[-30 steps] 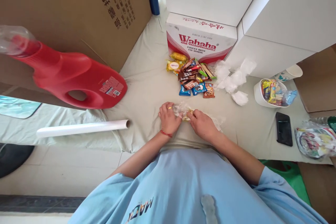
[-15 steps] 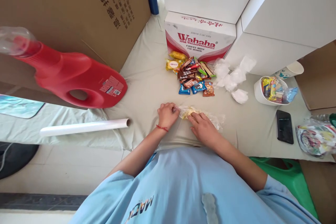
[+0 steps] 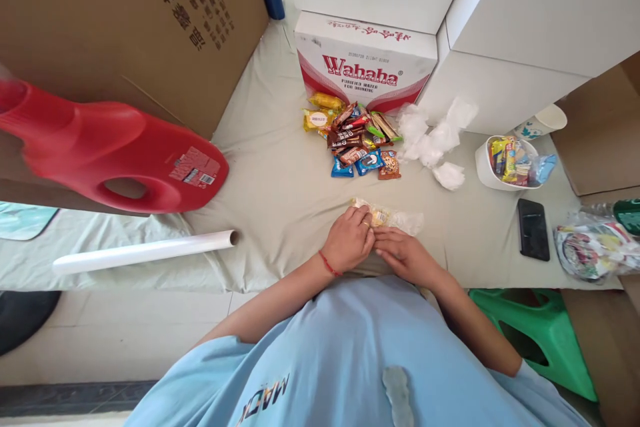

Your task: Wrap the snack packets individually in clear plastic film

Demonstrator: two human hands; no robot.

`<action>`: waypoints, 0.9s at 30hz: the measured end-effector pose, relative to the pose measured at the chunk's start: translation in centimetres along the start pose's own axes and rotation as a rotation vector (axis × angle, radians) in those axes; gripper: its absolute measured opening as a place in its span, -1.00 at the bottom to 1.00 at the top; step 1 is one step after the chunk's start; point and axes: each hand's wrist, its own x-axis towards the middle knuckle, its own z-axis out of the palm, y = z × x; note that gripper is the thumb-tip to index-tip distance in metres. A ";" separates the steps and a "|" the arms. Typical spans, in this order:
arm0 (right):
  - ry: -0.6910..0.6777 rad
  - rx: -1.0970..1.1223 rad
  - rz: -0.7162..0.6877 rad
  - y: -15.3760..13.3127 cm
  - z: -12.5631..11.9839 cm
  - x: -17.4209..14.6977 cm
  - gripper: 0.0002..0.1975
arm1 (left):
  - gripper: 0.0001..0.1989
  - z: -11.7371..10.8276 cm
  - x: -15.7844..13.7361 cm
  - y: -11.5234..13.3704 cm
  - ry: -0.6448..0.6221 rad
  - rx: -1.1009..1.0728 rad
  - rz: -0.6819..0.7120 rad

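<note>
A clear plastic wrap [image 3: 407,221] with pale yellow food inside [image 3: 380,215] lies on the cloth in front of me. My left hand [image 3: 349,238] is over its near left part, fingers curled down on the plastic, the fingertips partly hidden. Close beside it, my right hand [image 3: 406,257] lies low with its fingers stretched toward the left fingertips, along the near edge of the wrap. I see nothing gripped in the right hand. Beyond the wrap sits a pile of packaged snacks [image 3: 357,140] in brown, blue and yellow wrappers.
A white roll [image 3: 145,252] and a red jug [image 3: 135,160] are at left, by a cardboard box [image 3: 125,27]. Behind the snacks stands a Wahaba carton [image 3: 367,60]. Crumpled white plastic [image 3: 435,143], a snack tub [image 3: 493,177], a paper cup [image 3: 543,121] and a phone [image 3: 533,229] are at right.
My left hand has moved right, from the wrap's left end onto its near side. My right hand has drawn back off the food toward me. The view has shifted slightly.
</note>
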 end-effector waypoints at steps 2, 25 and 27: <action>0.238 0.027 0.223 0.8 -1.7 -0.9 -0.69 | -0.51 0.2 -0.6 -0.1 -0.064 0.108 0.024; 0.127 -0.229 0.476 -1.3 -0.5 10.9 -0.97 | -0.52 1.0 -2.0 0.2 -0.152 0.160 0.099; 0.056 -0.308 0.492 -1.1 0.9 12.1 -0.92 | -0.51 0.8 -2.6 -0.4 -0.114 0.075 0.121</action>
